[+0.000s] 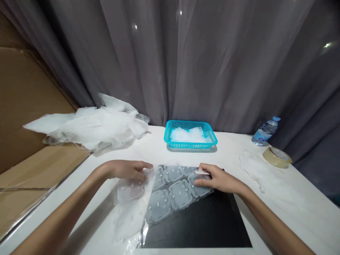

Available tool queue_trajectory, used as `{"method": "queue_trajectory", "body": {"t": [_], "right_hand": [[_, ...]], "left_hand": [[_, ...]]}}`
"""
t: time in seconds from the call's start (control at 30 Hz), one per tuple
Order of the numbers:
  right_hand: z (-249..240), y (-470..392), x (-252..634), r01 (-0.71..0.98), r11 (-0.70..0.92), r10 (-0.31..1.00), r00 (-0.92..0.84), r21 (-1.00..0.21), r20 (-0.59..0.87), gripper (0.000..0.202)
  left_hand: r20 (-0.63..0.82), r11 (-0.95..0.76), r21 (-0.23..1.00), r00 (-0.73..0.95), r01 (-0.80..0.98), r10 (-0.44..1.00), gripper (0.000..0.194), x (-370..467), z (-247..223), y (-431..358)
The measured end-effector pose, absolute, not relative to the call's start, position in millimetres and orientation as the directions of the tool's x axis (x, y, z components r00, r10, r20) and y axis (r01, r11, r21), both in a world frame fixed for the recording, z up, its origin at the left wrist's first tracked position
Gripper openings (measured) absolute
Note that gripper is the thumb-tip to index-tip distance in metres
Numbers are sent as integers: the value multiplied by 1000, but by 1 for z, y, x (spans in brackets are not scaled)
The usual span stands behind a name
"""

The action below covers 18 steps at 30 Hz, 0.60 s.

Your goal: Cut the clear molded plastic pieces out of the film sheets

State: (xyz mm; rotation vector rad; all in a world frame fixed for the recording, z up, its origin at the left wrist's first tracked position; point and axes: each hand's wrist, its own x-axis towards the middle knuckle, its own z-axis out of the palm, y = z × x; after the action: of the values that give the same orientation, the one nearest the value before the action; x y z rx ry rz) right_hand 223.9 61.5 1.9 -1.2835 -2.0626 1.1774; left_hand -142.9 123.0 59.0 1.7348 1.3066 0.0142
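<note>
A clear plastic sheet (181,194) with rounded square shapes and small white dots lies partly over a black mat (202,226). My left hand (130,171) is at the sheet's left side, its fingers closed on the clear plastic, which reaches past the mat onto the white table. My right hand (216,179) is over the sheet's upper right part, with a thin white piece (202,172) between thumb and fingers. What exactly that piece is, I cannot make out. Under my left hand the plastic is blurred.
A turquoise basket (191,145) with white pieces inside stands behind the mat. Crumpled white plastic (98,124) is heaped at the left, by cardboard boxes (29,166). At the right are a water bottle (265,131) and a tape roll (277,157). A grey curtain (191,71) hangs behind.
</note>
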Motion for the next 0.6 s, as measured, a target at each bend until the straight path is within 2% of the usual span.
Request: {"method": "queue_trajectory", "body": {"t": [0.13,0.27,0.4,0.47,0.53,0.6], "right_hand": [[9,63,242,470,130,896,-434,-873,-100,36],[8,72,266,496,145,934,-353,-856,-47,35],[0,88,284,534,163,950,-311,-830,-13,34],[-4,97,286,548,184,949,-316,-816,2,33],[-6,105,283,559,214,940,-341,-801,13,31],[-7,110,279,559,245,927,-374,-792,23,31]], "left_hand": [[-664,202,695,508,690,549,53,-136,55,122],[-687,267,726,659,633,306,41,-120,40,115],[-682,302,713,726,633,89,50,-93,20,102],[-663,266,722,749,638,4,50,-80,17,96],[-621,162,781,778,604,95,46,-72,21,95],[-503,40,849,781,527,371,46,-66,25,100]]}}
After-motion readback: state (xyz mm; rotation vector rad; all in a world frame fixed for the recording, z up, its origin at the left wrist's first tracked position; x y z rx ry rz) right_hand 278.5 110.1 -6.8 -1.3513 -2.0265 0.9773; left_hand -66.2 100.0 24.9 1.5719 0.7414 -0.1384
